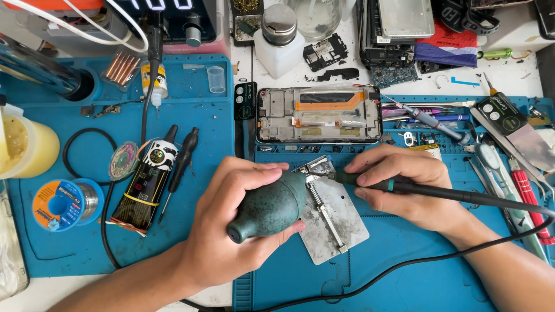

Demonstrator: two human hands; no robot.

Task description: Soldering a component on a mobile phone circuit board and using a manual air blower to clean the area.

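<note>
My left hand (228, 228) grips a dark green rubber air-blower bulb (269, 207), its nozzle end pointing up-right toward a small metal part (315, 166) at the top of a grey metal holder plate (332, 222). My right hand (399, 188) holds a black soldering-iron handle (428, 190) with a green collar, its tip at the same small part. The iron's black cable (404, 263) runs off right and loops along the mat. Just behind both hands lies an opened phone frame (319, 114) with an orange flex strip.
Blue work mats (191, 104) cover the bench. Left: a black glue tube (141, 185), a black screwdriver (179, 170), a solder spool (60, 205), a yellow cup (26, 147). Right: tweezers, a spudger and red-handled tools (523, 185). Behind: a white pump bottle (278, 37), circuit boards.
</note>
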